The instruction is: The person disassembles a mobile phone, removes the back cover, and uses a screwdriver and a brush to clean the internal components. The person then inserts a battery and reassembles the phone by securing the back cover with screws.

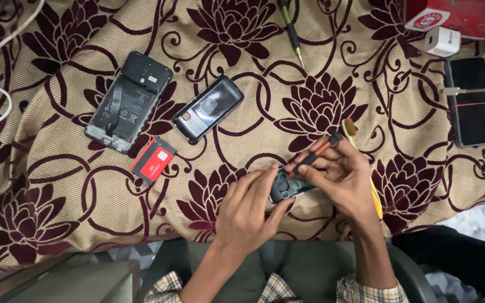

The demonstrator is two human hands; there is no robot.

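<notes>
Gripping a small dark glossy phone (285, 186) on the flower-patterned woven cloth (74, 185), the left hand (248, 210) steadies it; beside it, the right hand (341, 177) pinches a slim red-and-black screwdriver (315, 152).

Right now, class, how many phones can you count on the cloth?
4: an opened phone upper left, a dark phone beside it, a small phone in the hands, a black phone far right.

Beige cloth (57, 185) with dark maroon flower and scroll print, spread over the whole work surface, hanging in soft folds at the near edge. Dark green chair seat (298, 269) near, centre. Grey patterned floor (478, 224) near right, plain grey floor near left. Even, soft light, faint shadows.
</notes>
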